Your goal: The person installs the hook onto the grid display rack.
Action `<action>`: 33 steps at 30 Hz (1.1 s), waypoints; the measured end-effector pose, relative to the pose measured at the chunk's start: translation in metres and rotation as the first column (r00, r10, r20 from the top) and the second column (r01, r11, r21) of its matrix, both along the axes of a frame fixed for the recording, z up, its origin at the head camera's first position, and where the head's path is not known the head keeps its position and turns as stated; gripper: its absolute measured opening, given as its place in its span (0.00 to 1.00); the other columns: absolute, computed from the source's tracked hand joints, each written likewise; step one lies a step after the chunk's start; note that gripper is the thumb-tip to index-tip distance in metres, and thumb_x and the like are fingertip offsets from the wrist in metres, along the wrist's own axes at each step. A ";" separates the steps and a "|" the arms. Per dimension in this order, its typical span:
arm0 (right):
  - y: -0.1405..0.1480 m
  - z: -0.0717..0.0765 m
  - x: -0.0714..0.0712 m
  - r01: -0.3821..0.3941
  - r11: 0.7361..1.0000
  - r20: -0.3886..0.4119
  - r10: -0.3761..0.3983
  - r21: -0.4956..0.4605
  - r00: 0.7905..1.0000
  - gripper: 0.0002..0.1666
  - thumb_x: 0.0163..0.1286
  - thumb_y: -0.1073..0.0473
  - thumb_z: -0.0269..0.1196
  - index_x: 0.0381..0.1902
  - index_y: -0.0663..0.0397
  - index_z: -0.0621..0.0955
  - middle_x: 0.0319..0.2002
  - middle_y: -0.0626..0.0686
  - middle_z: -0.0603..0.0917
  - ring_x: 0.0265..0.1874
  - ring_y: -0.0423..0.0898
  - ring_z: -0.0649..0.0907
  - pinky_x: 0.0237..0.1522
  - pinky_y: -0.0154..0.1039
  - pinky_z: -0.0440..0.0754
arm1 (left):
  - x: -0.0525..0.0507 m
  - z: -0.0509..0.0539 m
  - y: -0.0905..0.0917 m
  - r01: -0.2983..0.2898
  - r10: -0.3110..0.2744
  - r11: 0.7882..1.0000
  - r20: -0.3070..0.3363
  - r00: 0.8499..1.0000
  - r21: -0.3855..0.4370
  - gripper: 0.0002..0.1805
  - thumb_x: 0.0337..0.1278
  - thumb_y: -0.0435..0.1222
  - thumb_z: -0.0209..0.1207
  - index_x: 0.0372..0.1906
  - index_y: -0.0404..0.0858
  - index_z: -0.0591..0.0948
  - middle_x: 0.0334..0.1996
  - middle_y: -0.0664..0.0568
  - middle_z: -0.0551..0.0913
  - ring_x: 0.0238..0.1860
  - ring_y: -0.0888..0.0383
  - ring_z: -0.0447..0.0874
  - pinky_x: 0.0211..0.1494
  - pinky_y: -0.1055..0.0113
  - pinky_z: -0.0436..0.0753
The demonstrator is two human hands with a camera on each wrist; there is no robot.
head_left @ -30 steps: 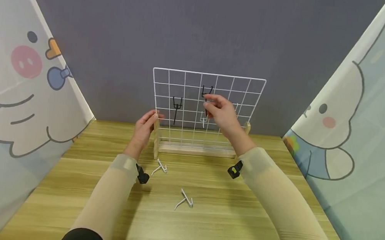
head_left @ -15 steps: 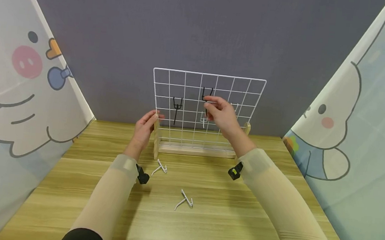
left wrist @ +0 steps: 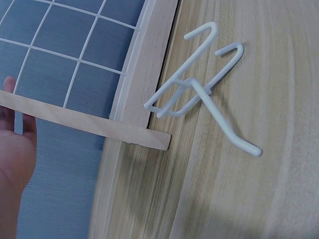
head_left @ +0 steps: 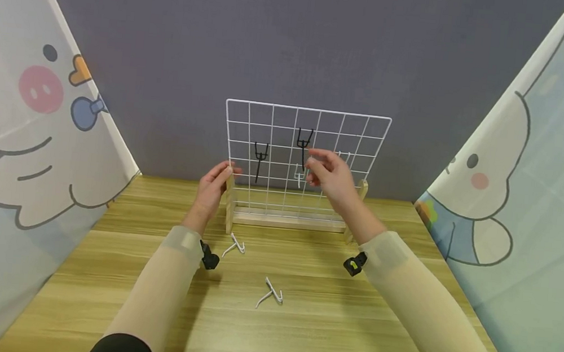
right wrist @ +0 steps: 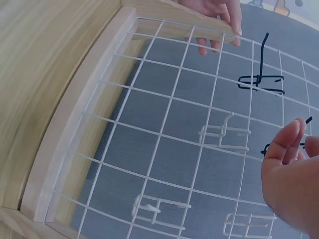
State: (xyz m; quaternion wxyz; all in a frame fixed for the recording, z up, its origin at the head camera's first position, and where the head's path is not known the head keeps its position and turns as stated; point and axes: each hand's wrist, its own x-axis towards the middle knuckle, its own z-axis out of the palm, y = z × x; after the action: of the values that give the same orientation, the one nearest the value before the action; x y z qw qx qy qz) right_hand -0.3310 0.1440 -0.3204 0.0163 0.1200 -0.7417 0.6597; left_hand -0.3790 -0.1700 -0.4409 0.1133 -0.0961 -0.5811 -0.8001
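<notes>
A white wire grid (head_left: 309, 109) stands upright in a wooden stand (head_left: 287, 222). My left hand (head_left: 211, 192) grips the stand's left post, fingers behind and thumb in front. My right hand (head_left: 335, 181) is just right of a black hook (head_left: 303, 144) on the grid, its fingers loosely bent and seemingly holding nothing. Another black hook (head_left: 260, 157) hangs further left. In the right wrist view, three white hooks hang on the grid: one near the middle (right wrist: 224, 133), a lower one (right wrist: 158, 211), and one at the bottom edge (right wrist: 248, 226).
Two loose white hooks lie on the wooden table: one near the stand's left foot (head_left: 235, 245), the other closer to me (head_left: 271, 293). A grey wall (head_left: 182, 47) rises behind. Cartoon-printed cloths (head_left: 32, 174) flank both sides.
My right hand has come away from the upper black hook, moving right and slightly down. That hook stays on the grid. My left hand keeps its grip on the post.
</notes>
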 end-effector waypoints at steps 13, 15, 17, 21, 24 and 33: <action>0.030 -0.045 0.049 -0.047 0.999 0.031 0.048 -0.010 0.998 0.23 0.87 0.59 0.60 0.74 0.60 0.76 0.44 0.47 0.86 0.33 0.39 0.85 0.38 0.33 0.86 | -0.001 0.004 0.003 -0.002 0.002 1.000 -0.011 1.000 0.010 0.09 0.86 0.37 0.58 0.53 0.51 0.87 0.44 0.61 0.95 0.55 0.57 0.90 0.55 0.66 0.81; 0.035 -0.057 0.056 -0.073 0.997 0.045 0.073 -0.006 0.996 0.23 0.87 0.60 0.60 0.73 0.62 0.76 0.43 0.47 0.86 0.33 0.39 0.85 0.38 0.33 0.86 | 0.000 0.004 0.003 -0.001 0.001 1.000 -0.005 1.000 0.009 0.09 0.86 0.37 0.58 0.54 0.51 0.87 0.44 0.61 0.95 0.56 0.56 0.90 0.54 0.67 0.81; 0.039 -0.070 0.061 -0.099 0.995 0.070 0.098 -0.002 0.993 0.23 0.87 0.60 0.59 0.73 0.64 0.76 0.43 0.46 0.86 0.34 0.40 0.84 0.39 0.34 0.85 | 0.001 0.003 0.003 -0.002 0.002 1.000 0.002 1.000 0.012 0.09 0.86 0.37 0.58 0.53 0.51 0.88 0.44 0.61 0.95 0.56 0.55 0.90 0.54 0.66 0.81; 0.048 -0.097 0.068 -0.135 0.990 0.120 0.131 0.027 0.984 0.23 0.87 0.59 0.60 0.72 0.65 0.77 0.44 0.46 0.85 0.34 0.40 0.84 0.39 0.34 0.85 | 0.001 0.002 0.002 -0.011 0.011 1.000 0.008 1.000 0.014 0.10 0.85 0.36 0.58 0.51 0.53 0.88 0.44 0.60 0.95 0.55 0.57 0.91 0.55 0.64 0.82; 0.053 -0.116 0.069 -0.148 0.988 0.148 0.140 0.048 0.979 0.23 0.87 0.59 0.61 0.71 0.68 0.77 0.44 0.47 0.86 0.33 0.40 0.85 0.39 0.34 0.87 | 0.002 0.002 0.003 -0.020 0.020 1.000 0.005 1.000 0.023 0.10 0.86 0.36 0.58 0.51 0.53 0.88 0.44 0.60 0.95 0.52 0.60 0.91 0.55 0.65 0.82; 0.054 -0.167 0.065 -0.178 0.984 0.303 0.161 0.030 0.939 0.28 0.87 0.58 0.59 0.72 0.77 0.72 0.48 0.56 0.86 0.32 0.41 0.83 0.36 0.33 0.86 | 0.003 0.002 0.002 -0.010 0.011 1.000 -0.017 1.000 0.017 0.09 0.86 0.36 0.57 0.52 0.51 0.87 0.44 0.60 0.95 0.53 0.56 0.90 0.54 0.70 0.82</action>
State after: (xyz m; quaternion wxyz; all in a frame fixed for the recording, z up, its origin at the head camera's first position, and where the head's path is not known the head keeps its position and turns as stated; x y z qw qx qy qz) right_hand -0.2664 0.1985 -0.4876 -0.1565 0.0827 -0.7410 0.6478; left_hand -0.3757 -0.1676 -0.4385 0.1232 -0.0990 -0.5738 -0.8036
